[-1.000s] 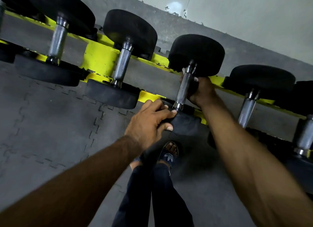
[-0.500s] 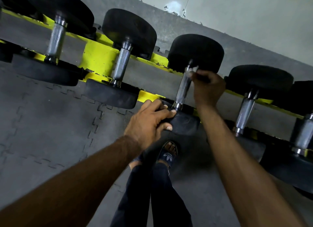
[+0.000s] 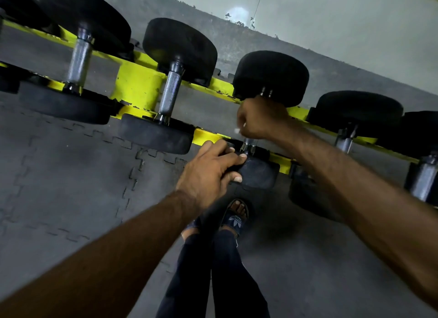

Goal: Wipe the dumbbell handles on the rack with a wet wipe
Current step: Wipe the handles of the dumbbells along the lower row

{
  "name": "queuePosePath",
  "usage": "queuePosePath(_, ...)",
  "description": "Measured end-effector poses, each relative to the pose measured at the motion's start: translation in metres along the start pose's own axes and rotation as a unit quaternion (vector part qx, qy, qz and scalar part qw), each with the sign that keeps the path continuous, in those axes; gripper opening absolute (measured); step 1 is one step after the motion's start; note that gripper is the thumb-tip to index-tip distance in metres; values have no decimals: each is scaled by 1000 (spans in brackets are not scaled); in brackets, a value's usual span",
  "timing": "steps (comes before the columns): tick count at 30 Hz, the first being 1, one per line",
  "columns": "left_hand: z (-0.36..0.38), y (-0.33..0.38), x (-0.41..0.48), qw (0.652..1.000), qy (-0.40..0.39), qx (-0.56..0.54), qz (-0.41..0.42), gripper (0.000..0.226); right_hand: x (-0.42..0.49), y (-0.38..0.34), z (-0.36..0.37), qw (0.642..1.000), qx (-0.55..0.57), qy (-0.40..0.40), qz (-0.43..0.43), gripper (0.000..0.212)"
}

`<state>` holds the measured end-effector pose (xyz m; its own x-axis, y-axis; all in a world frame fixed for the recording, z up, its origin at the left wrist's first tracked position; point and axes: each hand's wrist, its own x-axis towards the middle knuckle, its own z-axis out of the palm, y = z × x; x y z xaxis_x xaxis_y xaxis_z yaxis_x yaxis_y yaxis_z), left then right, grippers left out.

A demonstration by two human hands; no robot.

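A: Dumbbell handle point(image 3: 248, 145), in the middle of the yellow rack point(image 3: 137, 87): who is holding what?

B: The left hand point(image 3: 208, 173) is gripping the near rubber head point(image 3: 259, 173) and, I am guessing, steadying it. The right hand point(image 3: 263, 118) is clamping round the handle, with a white scrap of wet wipe point(image 3: 237, 130) peeking out on its left side.

A: How is it going to handle?

B: Heavy and rigid, I am judging. The steel is probably giving good grip, while the thin, soft wipe is likely bunching. I am favouring a bracing hold on the head, leaving the bar free.
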<state>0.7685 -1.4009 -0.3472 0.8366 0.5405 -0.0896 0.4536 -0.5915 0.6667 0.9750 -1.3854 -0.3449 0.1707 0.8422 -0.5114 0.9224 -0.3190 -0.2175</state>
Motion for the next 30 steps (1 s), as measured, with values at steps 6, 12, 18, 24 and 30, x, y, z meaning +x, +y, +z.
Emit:
queuePosePath(6,0,1,-1,1000,12,-2,2,35,-19,23,14,976,91,196,0,10)
queuePosePath(12,0,1,0,1000,10,-2,2,36,-47,21,41,980,177,82,-41,12)
queuePosePath(18,-3,3,0,1000,7,-1,3,39,-25,27,37,903,278,310,111,10)
queuePosePath(24,-3,2,0,1000,6,2,6,37,-47,15,54,802,479,226,276,14)
queuePosePath(30,-3,1,1,1000,-1,-3,8,37,-13,33,48,652,618,267,347,24)
